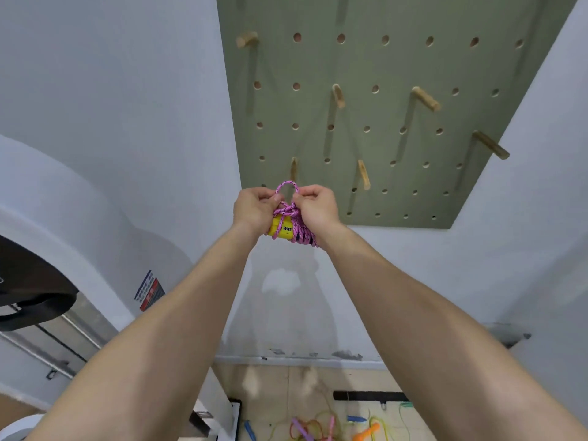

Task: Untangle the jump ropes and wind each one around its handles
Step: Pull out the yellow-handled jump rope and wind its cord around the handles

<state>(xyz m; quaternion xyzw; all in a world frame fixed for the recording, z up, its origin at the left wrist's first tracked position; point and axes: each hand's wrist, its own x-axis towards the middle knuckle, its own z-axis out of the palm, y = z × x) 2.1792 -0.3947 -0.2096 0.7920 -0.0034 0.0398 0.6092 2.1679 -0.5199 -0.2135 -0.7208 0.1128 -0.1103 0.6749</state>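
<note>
While both arms are reaching up in front of the green pegboard (397,68), the left hand (254,209) and right hand (318,207) are holding a pink rope (300,232) between them. The fingers of each hand are curling inward and pinching one side of a small loop (286,183), which is standing up from the top of the bundle. Below the loop, the rope is crossing over itself and lying in tight coils around a yellow handle (277,229). The handle is hanging just under the left hand's fingers. Whether a second handle is sitting inside the coils is not clear. The loop is sitting right below a wooden peg (293,169) near the board's lower left corner, though whether the two are touching is impossible to tell. Down on the tiled floor (270,386), a tangle (318,429) of other ropes in yellow, pink, orange and blue is lying well apart from the hands.
</note>
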